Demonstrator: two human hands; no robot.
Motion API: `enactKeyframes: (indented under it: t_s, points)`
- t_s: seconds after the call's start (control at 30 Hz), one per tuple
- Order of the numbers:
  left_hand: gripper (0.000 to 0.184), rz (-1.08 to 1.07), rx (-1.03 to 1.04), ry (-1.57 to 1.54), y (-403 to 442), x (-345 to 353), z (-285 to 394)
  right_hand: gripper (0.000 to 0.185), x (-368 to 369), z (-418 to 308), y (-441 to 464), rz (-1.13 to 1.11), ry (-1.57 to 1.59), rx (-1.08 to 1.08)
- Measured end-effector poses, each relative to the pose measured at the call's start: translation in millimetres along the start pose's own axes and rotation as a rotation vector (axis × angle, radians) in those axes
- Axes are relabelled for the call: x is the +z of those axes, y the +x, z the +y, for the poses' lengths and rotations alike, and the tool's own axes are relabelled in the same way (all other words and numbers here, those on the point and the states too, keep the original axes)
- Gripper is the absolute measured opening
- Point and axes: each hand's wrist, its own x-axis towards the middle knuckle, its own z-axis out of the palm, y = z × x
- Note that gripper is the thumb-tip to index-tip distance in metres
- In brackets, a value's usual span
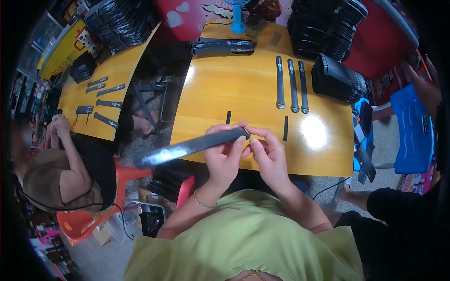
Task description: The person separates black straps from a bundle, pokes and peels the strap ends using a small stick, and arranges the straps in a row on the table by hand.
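A long black strap [187,149] with a pale printed mark reaches out to the left above the front edge of the yellow table. My left hand [224,157] is closed round the strap near its right end. At that end, the fingers of my right hand [267,157] pinch the tip, where a bit of metal shows; fingers partly hide it. Past my hands, several similar straps [294,89] lie side by side on the table, each with a metal ring at its near end. Two short dark strips [286,128] sit on the tabletop just beyond my hands.
A bundle of straps [224,47] lies at the table's back left. Tall black stacks [323,30] and a smaller stack [338,78] stand on the right, near a blue fan [238,18]. On the left, another person [61,173] sits at a second table [105,130]. A blue chair [412,131] is at right.
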Motion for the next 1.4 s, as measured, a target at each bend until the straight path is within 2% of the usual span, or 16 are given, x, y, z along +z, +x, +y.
enactKeyframes:
  t_s: [0.07, 0.2, 0.47, 0.57, 0.7, 0.8, 0.9, 1.0, 1.1, 1.13, 1.23, 1.33, 1.4]
  points:
    - [0.038, -0.036, 0.006, 0.052, -1, 0, 3, 0.024, -7, 5, 4, -0.029, -0.162, -0.085]
    - [0.038, 0.095, -0.169, -0.245, 7, -1, 3, 0.018, 0, -1, 7, 0.02, -0.19, -0.172]
    - [0.028, 0.192, -0.214, -0.143, 7, 5, 5, 0.018, 9, 3, 8, 0.063, -0.426, -0.207]
    - [0.029, 0.104, -0.098, -0.1, 5, -1, -2, 0.017, 9, 10, 8, 0.057, -0.43, -0.22]
    - [0.03, -0.09, -0.195, -0.089, 12, -26, -2, 0.014, 5, 7, 11, -0.033, -0.328, -0.155]
    - [0.028, -0.236, -0.188, -0.049, 17, -41, -2, 0.013, -5, 0, 13, -0.14, -0.297, -0.07]
    - [0.03, -0.287, -0.181, -0.01, 22, -46, 3, 0.013, -4, 1, 13, -0.15, -0.246, -0.034]
    - [0.034, -0.114, -0.233, -0.044, 17, -34, -1, 0.014, 6, 8, 12, -0.074, -0.202, -0.076]
    - [0.035, -0.076, -0.111, -0.038, 13, -33, -13, 0.014, 10, 5, 13, -0.044, -0.252, -0.129]
    - [0.023, -0.066, -0.148, -0.023, 14, -32, -10, 0.014, 10, 4, 12, -0.043, -0.283, -0.139]
    - [0.016, -0.234, -0.143, 0.248, 20, -45, -7, 0.014, 0, 9, 13, -0.084, -0.373, -0.133]
    - [0.018, -0.405, -0.102, 0.247, 27, -58, -6, 0.014, -9, -1, 12, -0.187, -0.399, -0.073]
    - [0.017, -0.467, -0.102, 0.265, 29, -60, -2, 0.014, -9, 3, 9, -0.156, -0.375, -0.076]
